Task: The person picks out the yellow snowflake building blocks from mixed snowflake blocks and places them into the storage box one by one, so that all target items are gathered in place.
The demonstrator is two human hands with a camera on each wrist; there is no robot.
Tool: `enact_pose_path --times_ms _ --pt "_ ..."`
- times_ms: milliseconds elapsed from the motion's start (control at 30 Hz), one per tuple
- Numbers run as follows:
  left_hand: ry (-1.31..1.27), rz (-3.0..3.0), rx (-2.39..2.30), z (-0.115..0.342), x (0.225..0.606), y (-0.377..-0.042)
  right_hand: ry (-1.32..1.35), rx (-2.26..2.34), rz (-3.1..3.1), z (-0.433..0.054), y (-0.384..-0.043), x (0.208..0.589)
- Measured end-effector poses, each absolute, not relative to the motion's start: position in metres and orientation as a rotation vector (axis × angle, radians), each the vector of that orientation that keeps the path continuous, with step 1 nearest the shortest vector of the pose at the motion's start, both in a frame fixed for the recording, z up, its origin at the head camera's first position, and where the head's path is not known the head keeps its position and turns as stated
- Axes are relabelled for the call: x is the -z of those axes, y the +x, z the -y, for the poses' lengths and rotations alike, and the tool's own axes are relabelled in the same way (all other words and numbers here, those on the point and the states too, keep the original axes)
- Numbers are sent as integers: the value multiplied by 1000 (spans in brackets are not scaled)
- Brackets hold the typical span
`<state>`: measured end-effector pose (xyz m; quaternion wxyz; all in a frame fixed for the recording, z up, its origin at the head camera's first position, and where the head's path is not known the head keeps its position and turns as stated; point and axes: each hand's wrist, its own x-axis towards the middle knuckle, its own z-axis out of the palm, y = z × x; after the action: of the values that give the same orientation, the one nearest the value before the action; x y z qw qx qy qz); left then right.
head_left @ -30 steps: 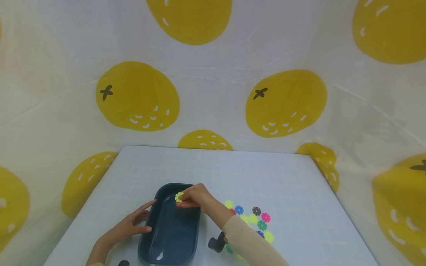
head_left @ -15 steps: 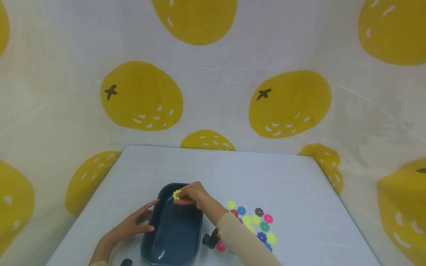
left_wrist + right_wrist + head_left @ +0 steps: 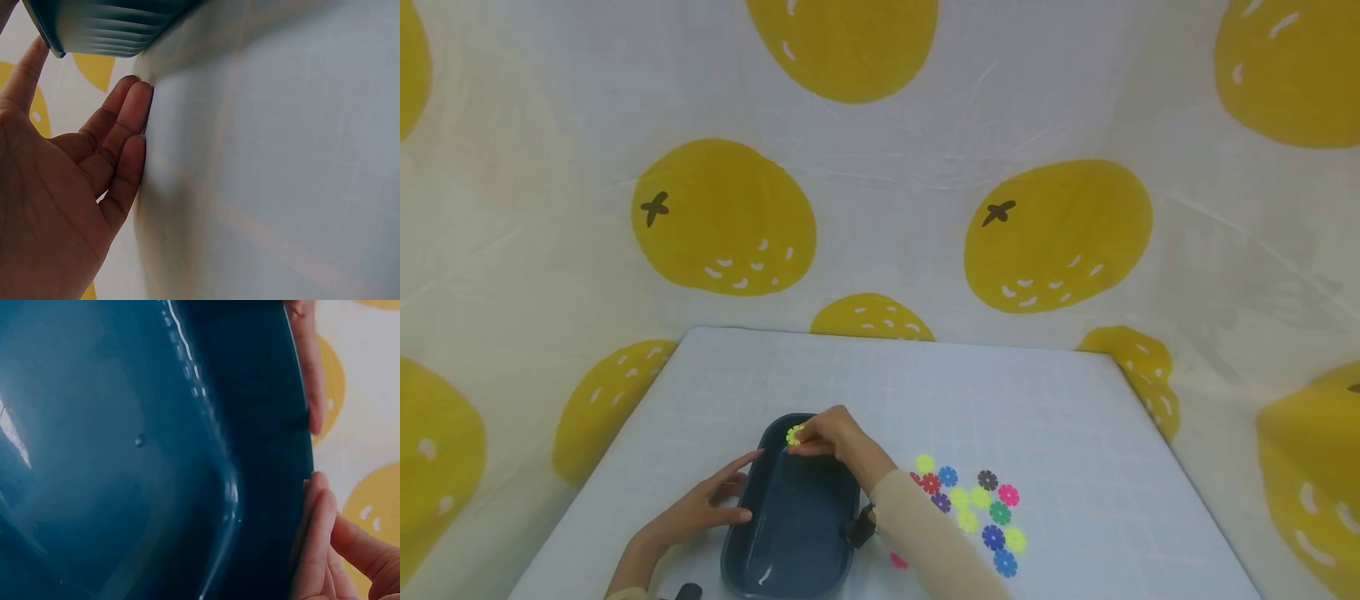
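A dark blue oblong tray (image 3: pixel 797 533) stands on the table. Over its far end my right hand (image 3: pixel 835 437) pinches a yellow flower-shaped notched disc (image 3: pixel 794 435) between thumb and fingers. At the tray's left side is my left hand (image 3: pixel 700 504), fingers spread and loose, index fingertip and thumb right at the rim. The left wrist view has that index finger (image 3: pixel 28 72) against the tray rim (image 3: pixel 56 47), while the other fingers rest on the tabletop. In the right wrist view, my right hand's fingers (image 3: pixel 319 544) are at the tray's edge; the disc is hidden there.
Several loose notched discs (image 3: pixel 967 521) in yellow, blue, red, pink, green and dark colours lie right of the tray, partly behind the right sleeve (image 3: pixel 925 525). A fabric backdrop with yellow fruit prints (image 3: pixel 722 217) closes off the table's back and sides.
My right hand has moved left and slightly farther away with the yellow disc, closer to the tray's far left corner. The left hand keeps its place; the head view has shifted slightly.
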<state>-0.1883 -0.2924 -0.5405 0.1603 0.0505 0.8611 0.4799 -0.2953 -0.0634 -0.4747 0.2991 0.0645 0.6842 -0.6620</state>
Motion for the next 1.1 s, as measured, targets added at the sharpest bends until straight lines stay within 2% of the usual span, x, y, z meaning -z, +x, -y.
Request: enact_pose_path --times_ms 367,1100 --pt "188 -2450 -1381 294 541 -188 247 1755 -1804 71 -304 488" --pt "169 -2463 -1397 293 542 -188 299 1731 -1793 88 -298 497"
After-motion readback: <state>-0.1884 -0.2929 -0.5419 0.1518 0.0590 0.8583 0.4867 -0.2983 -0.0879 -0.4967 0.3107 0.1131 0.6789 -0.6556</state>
